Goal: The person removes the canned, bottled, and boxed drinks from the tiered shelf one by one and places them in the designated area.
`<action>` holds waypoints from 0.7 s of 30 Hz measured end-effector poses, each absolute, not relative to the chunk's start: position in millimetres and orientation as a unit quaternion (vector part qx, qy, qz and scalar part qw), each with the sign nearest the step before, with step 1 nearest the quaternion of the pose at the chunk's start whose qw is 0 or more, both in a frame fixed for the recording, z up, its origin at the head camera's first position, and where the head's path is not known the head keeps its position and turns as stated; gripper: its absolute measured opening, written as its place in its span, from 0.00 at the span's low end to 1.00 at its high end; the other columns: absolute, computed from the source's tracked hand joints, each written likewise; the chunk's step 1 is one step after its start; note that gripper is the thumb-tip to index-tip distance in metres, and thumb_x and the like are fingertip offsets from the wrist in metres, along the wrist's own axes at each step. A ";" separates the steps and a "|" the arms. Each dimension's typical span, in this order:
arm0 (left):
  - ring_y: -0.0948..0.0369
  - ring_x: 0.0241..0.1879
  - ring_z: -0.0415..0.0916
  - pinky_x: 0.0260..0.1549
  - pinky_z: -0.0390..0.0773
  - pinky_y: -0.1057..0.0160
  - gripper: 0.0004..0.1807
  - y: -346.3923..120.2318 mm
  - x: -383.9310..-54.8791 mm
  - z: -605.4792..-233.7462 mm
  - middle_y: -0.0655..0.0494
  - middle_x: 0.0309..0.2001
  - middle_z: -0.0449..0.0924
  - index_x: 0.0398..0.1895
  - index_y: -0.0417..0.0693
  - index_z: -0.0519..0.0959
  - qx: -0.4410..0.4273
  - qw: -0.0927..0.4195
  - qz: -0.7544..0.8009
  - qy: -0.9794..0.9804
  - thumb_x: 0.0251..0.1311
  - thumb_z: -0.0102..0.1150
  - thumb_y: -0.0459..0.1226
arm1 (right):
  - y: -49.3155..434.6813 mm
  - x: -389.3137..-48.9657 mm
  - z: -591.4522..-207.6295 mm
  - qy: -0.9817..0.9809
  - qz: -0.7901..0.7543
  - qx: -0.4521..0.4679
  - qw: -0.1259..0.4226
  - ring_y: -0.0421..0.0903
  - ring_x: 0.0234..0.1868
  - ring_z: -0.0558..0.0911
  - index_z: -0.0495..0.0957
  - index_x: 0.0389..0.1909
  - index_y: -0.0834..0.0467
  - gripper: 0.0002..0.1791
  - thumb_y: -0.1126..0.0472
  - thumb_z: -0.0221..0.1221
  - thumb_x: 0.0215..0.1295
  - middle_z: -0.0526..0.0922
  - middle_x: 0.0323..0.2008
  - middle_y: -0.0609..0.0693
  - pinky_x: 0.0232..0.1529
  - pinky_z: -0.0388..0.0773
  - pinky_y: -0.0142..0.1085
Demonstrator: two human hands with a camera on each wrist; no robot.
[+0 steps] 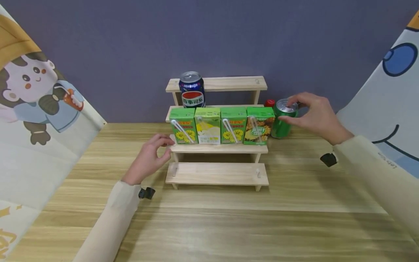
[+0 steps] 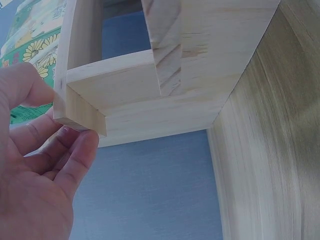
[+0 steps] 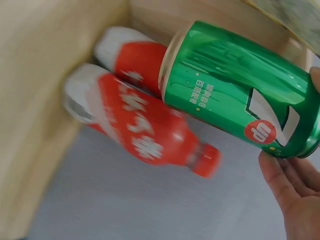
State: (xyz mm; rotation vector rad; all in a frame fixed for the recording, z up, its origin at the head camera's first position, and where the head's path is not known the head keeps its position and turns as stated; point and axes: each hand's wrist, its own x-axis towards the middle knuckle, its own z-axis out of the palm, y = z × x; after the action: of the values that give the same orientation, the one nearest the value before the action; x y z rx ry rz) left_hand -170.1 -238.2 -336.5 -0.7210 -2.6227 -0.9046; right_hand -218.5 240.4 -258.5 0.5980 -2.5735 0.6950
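My right hand (image 1: 315,114) grips a green 7up can (image 1: 280,128) near its top, at the right end of a tiered wooden display shelf (image 1: 217,174). Whether the can's base touches the table cannot be told. In the right wrist view, two red-labelled bottles (image 3: 142,120) are close by the can (image 3: 220,85). At the shelf's left end, my left hand (image 1: 147,160) pinches the end of a board, with the thumb and fingers (image 2: 82,155) on its two sides. Several juice boxes (image 1: 207,127) stand in a row on that tier.
A blue Pepsi can (image 1: 192,91) stands at the left behind the juice boxes. One red bottle cap (image 1: 270,103) shows between the shelf and the green can. A dark blue panel (image 1: 216,36) rises behind, with printed panels (image 1: 42,109) at both sides of the wooden table (image 1: 216,229).
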 end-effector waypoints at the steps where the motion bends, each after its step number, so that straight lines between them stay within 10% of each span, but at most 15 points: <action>1: 0.52 0.50 0.71 0.50 0.73 0.52 0.11 -238.4 -170.0 -336.3 0.49 0.51 0.72 0.46 0.41 0.79 -0.248 0.137 -0.312 -0.907 0.60 0.54 0.32 | 240.7 -219.0 -264.8 -0.922 0.251 0.217 0.200 0.48 0.39 0.79 0.79 0.41 0.54 0.21 0.49 0.71 0.49 0.78 0.46 0.49 0.38 0.72 0.41; 21: 0.52 0.49 0.72 0.49 0.74 0.52 0.11 -237.9 -171.7 -337.5 0.49 0.51 0.72 0.45 0.41 0.79 -0.248 0.143 -0.308 -0.907 0.60 0.54 0.32 | 238.1 -232.2 -330.6 -0.927 0.281 0.211 0.126 0.49 0.41 0.77 0.79 0.40 0.54 0.22 0.48 0.72 0.46 0.78 0.42 0.49 0.43 0.75 0.50</action>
State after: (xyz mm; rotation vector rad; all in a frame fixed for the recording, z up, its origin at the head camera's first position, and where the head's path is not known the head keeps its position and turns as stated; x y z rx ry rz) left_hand -171.7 -237.9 -337.5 -0.7147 -2.6176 -0.8877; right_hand -232.2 238.1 -330.6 0.6153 -2.7007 0.8194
